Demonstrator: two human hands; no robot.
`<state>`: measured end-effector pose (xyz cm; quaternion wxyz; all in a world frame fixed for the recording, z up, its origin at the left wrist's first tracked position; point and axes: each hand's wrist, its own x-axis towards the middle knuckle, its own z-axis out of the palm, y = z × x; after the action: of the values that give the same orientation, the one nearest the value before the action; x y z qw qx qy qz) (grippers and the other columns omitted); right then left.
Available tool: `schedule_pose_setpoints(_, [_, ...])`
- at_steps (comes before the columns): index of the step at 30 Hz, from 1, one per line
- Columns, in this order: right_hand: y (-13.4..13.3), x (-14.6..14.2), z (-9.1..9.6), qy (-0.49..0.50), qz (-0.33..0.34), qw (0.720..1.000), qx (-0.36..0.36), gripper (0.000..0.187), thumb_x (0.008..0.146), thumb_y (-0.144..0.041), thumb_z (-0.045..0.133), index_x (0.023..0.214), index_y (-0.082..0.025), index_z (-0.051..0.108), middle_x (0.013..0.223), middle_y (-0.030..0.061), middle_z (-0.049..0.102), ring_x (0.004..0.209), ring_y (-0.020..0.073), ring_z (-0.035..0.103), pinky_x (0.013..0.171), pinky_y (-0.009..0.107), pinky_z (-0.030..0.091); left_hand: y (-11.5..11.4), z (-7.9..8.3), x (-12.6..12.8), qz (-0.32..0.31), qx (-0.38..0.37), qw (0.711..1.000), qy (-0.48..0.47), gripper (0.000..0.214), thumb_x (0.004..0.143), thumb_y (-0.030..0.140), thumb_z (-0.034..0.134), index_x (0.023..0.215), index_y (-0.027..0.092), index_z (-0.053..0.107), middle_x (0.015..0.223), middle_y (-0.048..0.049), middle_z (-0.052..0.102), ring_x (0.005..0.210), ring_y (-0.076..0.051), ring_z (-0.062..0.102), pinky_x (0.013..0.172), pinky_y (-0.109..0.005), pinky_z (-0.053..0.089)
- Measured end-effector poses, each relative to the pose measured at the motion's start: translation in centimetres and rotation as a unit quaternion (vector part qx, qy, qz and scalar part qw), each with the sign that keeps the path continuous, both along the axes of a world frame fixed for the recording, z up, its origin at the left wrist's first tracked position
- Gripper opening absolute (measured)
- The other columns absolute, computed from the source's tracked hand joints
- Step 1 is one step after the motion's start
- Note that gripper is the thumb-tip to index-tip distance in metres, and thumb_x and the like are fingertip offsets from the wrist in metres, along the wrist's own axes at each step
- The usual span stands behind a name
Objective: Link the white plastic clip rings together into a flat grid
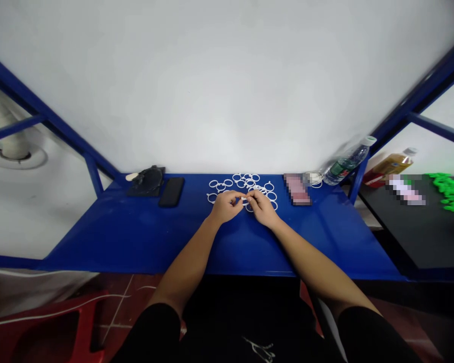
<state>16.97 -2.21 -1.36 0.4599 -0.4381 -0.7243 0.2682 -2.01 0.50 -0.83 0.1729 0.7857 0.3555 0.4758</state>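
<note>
My left hand (224, 207) and my right hand (264, 209) meet over the far middle of the blue table (136, 237). Their fingertips are closed in a pinch on a small white plastic ring (244, 198), largely hidden by the fingers. Several thin white rings (269, 186) with small tabs lie loosely around and behind the hands, some overlapping. How the held ring's ends sit between my fingers is too small to make out.
Left of the rings lie a black phone (171, 192) and a crumpled black bag (148, 180). To the right are a pink blurred item (297, 189), a white cable (316, 180) and a water bottle (344, 166). Green pieces (452, 191) sit on a black side table (419, 237).
</note>
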Motion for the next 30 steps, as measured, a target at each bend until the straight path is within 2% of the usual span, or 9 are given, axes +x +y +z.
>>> schedule_pose_setpoints(5, [-0.2, -0.4, -0.1, -0.013, 0.015, 1.0, 0.001, 0.019, 0.106, -0.034, 0.047, 0.099, -0.023, 0.061, 0.089, 0.0035, 0.063, 0.081, 0.0196, 0.059, 0.077, 0.033, 0.046, 0.1, -0.6, 0.2, 0.02, -0.031, 0.999, -0.033, 0.017, 0.074, 0.011, 0.063, 0.083, 0.018, 0.075, 0.055, 0.0054, 0.056, 0.049, -0.009, 0.048, 0.054, -0.023, 0.04])
schedule_pose_setpoints(10, [-0.4, -0.8, 0.1, -0.035, 0.03, 0.999, 0.001, 0.017, 0.105, -0.03, 0.048, 0.098, -0.022, 0.061, 0.088, 0.0034, 0.066, 0.081, 0.0187, 0.062, 0.077, 0.032, 0.048, 0.3, -0.9, 0.2, 0.007, -0.067, 0.996, -0.051, 0.009, 0.076, 0.013, 0.06, 0.073, 0.019, 0.066, 0.053, 0.006, 0.054, 0.046, -0.009, 0.045, 0.051, -0.022, 0.035])
schedule_pose_setpoints(14, [0.3, 0.6, 0.4, -0.102, 0.025, 0.994, 0.033, 0.017, 0.103, -0.027, 0.052, 0.102, -0.022, 0.067, 0.095, 0.0061, 0.071, 0.09, 0.0207, 0.066, 0.084, 0.034, 0.05, 0.5, -0.4, -0.1, 0.013, -0.077, 0.997, -0.028, 0.014, 0.077, 0.011, 0.054, 0.069, 0.019, 0.062, 0.06, 0.0031, 0.061, 0.054, -0.011, 0.052, 0.057, -0.024, 0.039])
schedule_pose_setpoints(20, [1.4, 3.3, 0.9, -0.231, -0.038, 0.972, 0.002, 0.02, 0.1, -0.023, 0.057, 0.114, -0.023, 0.071, 0.116, 0.0086, 0.073, 0.105, 0.0233, 0.069, 0.092, 0.036, 0.053, 0.5, 0.1, -0.5, 0.048, -0.124, 0.988, 0.073, 0.017, 0.08, 0.012, 0.057, 0.083, 0.02, 0.072, 0.07, 0.0011, 0.069, 0.064, -0.015, 0.061, 0.066, -0.028, 0.046])
schedule_pose_setpoints(25, [1.2, 3.3, 1.1, -0.341, -0.045, 0.939, -0.034, 0.028, 0.101, -0.027, 0.061, 0.127, -0.023, 0.069, 0.129, 0.0097, 0.071, 0.113, 0.0243, 0.068, 0.093, 0.033, 0.053, 0.5, 0.0, -0.5, -0.028, -0.15, 0.973, 0.173, 0.025, 0.085, 0.013, 0.056, 0.093, 0.023, 0.077, 0.091, -0.0005, 0.079, 0.084, -0.018, 0.07, 0.079, -0.03, 0.051])
schedule_pose_setpoints(30, [1.1, 2.4, 0.6, -0.41, -0.04, 0.909, -0.056, 0.035, 0.1, -0.032, 0.062, 0.134, -0.024, 0.067, 0.132, 0.0107, 0.066, 0.113, 0.0242, 0.068, 0.085, 0.029, 0.054, 0.2, 0.1, -0.6, -0.045, -0.192, 0.954, 0.228, 0.024, 0.085, 0.017, 0.058, 0.092, 0.025, 0.08, 0.083, 0.0008, 0.078, 0.077, -0.018, 0.069, 0.077, -0.029, 0.051])
